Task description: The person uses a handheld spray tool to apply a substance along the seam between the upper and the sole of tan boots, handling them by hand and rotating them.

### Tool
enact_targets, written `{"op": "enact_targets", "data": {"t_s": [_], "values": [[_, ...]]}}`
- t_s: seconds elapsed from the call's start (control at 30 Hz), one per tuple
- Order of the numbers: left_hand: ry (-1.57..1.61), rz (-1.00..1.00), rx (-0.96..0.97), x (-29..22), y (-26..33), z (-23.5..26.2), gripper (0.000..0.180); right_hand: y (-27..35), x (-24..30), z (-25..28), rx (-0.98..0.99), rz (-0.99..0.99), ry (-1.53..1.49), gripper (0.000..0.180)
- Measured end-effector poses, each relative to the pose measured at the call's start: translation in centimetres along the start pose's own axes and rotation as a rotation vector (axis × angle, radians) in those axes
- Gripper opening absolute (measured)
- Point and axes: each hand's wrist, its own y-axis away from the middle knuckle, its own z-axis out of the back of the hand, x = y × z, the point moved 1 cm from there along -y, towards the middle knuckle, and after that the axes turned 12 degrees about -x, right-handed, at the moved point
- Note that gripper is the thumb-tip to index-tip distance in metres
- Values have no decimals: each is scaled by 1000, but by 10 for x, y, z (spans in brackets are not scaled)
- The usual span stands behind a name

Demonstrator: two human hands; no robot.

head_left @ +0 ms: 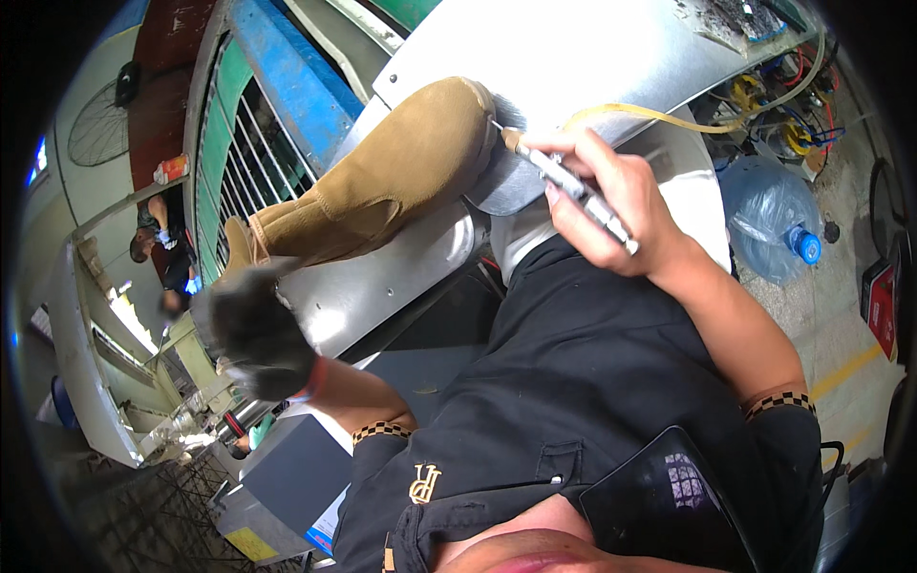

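A tan suede boot (401, 162) lies on its side across the metal worktop, its toe pointing up and to the right. My right hand (621, 196), bare, is closed around a slim silver pen-like tool (578, 191). The tool's thin tip meets or nearly meets the edge of the boot's sole at the toe. Near the top of the boot's shaft is my left hand (258, 329), in a dark glove and smeared by motion. Its fingers cannot be made out, nor whether they grip the boot.
A yellowish hose (659, 115) crosses the metal worktop (535, 48). To the right, a large clear water bottle (769, 215) lies on the floor near tangled wires (802, 124). A blue metal beam (291, 72) stands beyond the boot. Another person (158, 234) is farther off at left.
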Motion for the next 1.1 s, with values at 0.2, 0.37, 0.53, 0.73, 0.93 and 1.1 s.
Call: {"op": "enact_targets", "data": {"t_s": [0.2, 0.37, 0.53, 0.73, 0.93, 1.1], "values": [[-452, 346, -68, 11, -19, 48, 62, -51, -19, -10, 15, -182, -218, 25], [-330, 435, 47, 18, -1, 40, 40, -84, -30, -35, 40, -345, -499, 19], [-271, 538, -163, 29, 13, 39, 34, -83, -35, -51, 60, -292, -459, 16], [-262, 581, -194, 29, 12, 35, 40, -80, -27, -46, 46, -348, -530, 16], [-316, 491, -208, 34, 9, 27, 53, -92, -23, -46, 81, -300, -540, 19], [-340, 487, -233, 32, 9, 25, 63, -100, -26, -53, 71, -233, -474, 15]]}}
